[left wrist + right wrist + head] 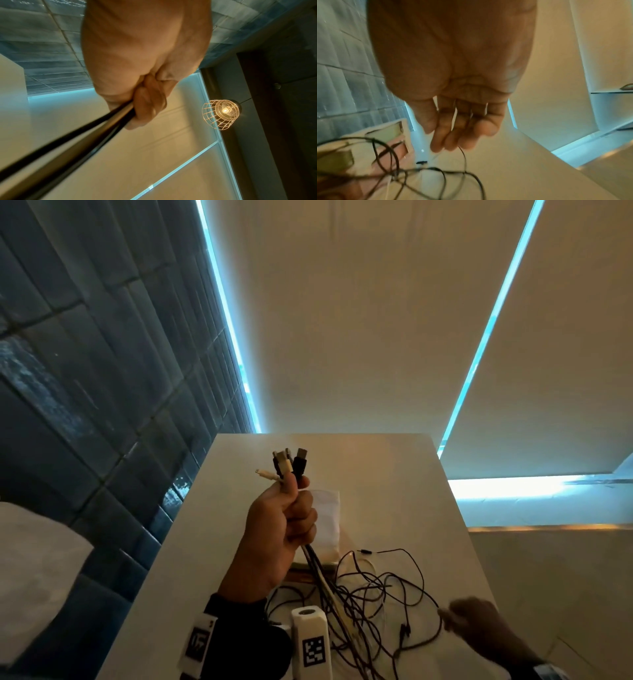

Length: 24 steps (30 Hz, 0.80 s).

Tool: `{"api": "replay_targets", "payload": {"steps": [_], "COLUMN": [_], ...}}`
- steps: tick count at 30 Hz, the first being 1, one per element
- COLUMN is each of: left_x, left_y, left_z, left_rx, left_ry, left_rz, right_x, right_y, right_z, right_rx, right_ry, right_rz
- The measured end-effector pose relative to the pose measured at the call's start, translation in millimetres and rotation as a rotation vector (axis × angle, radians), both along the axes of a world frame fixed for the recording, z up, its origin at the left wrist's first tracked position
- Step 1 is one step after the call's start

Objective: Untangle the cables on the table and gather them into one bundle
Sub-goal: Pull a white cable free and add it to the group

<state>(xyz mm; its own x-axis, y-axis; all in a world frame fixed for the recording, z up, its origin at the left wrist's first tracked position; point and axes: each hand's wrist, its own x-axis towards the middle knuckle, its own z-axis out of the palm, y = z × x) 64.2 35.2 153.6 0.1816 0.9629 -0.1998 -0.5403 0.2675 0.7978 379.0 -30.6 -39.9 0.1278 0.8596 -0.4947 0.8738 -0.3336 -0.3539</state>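
My left hand [284, 525] is raised above the table [411, 491] and grips several cables in its fist. Their plugs [291, 463], black and white, stick up past the thumb. The left wrist view shows the curled fingers [147, 105] round the dark cable strands [77, 142]. From the fist the strands hang down into a loose tangle of thin black and pale cables [370, 604] on the table. At the tangle's right edge my right hand [472, 625] is blurred. Its fingertips [447, 142] pinch a thin black loop [464, 159], and the tangle [393, 169] lies to the left.
A white paper packet [327, 515] and a flat box [301, 573] lie on the table behind the tangle. A pale pillow [34, 559] sits at the far left by the dark tiled wall. Blinds hang beyond the table. A caged pendant lamp [221, 115] is overhead.
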Motion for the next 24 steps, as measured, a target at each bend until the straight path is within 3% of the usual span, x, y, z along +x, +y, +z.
{"api": "replay_targets", "payload": {"steps": [4, 7, 11, 18, 21, 24], "left_x": [3.4, 1.9, 0.4, -1.0, 0.2, 4.2], "left_y": [-2.9, -3.0, -5.0, -6.4, -5.0, -2.8], "left_z": [2.1, 3.0, 2.3, 4.7, 1.8, 0.1], "left_rx": [-0.026, -0.045, -0.046, 0.037, 0.035, 0.029], "left_ry": [0.053, 0.088, 0.16, 0.3, 0.349, 0.351], "left_rz": [0.008, 0.035, 0.058, 0.069, 0.073, 0.076], "right_x": [-31.1, -50.6, -65.5, -63.0, -57.6, -58.8], "right_y": [71.9, 106.6, 130.2, 124.4, 121.8, 126.2], "right_z": [21.7, 9.0, -14.5, -48.5, -46.0, -29.4], "right_rx": [0.224, 0.276, 0.219, 0.058, 0.028, 0.066], "right_ry": [-0.077, -0.138, -0.192, -0.337, -0.33, -0.193], "right_rz": [0.08, 0.121, 0.238, 0.398, 0.358, 0.169]}}
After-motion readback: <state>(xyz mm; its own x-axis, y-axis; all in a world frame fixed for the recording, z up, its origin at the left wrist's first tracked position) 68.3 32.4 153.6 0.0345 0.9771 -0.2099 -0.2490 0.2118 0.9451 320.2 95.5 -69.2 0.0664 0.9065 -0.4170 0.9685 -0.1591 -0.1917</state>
